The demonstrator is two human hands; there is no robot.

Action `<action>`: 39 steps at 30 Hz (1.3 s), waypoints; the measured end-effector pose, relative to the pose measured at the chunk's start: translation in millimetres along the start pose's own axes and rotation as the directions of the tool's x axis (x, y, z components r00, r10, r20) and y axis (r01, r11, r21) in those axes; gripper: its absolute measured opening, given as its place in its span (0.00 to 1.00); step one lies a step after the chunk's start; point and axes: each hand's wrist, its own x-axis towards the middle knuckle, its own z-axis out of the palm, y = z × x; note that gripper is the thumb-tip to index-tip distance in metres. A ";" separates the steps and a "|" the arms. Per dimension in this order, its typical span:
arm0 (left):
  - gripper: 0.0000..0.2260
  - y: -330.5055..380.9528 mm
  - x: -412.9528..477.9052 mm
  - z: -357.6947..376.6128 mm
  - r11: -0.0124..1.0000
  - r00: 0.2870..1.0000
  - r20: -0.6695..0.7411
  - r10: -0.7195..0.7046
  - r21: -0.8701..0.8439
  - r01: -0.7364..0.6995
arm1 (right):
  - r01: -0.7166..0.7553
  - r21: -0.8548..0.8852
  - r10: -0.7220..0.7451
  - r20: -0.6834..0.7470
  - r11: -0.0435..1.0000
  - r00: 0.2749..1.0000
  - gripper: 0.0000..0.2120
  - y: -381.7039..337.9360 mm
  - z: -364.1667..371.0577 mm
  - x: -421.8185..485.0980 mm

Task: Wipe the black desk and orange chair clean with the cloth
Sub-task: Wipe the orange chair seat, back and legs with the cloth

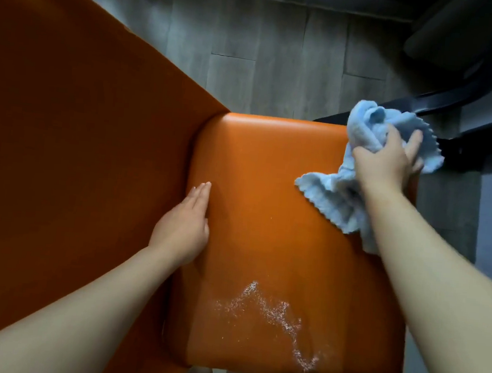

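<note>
Grey floor (247, 36) lay under the chair (265, 218). My right hand (388, 167) clutched the cloth (367, 129) at the seat's far corner; my left hand (184, 225) rested flat, released. White powder (268, 312) sat near me — one careless sweep could've scattered it onto the floor.
</note>
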 end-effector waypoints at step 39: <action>0.29 15.9 12.4 -11.6 0.967 0.984 -0.010 0.176 0.187 -0.171 | 0.852 0.081 -0.807 0.378 0.517 0.454 0.14 86.1 8.1 -161.6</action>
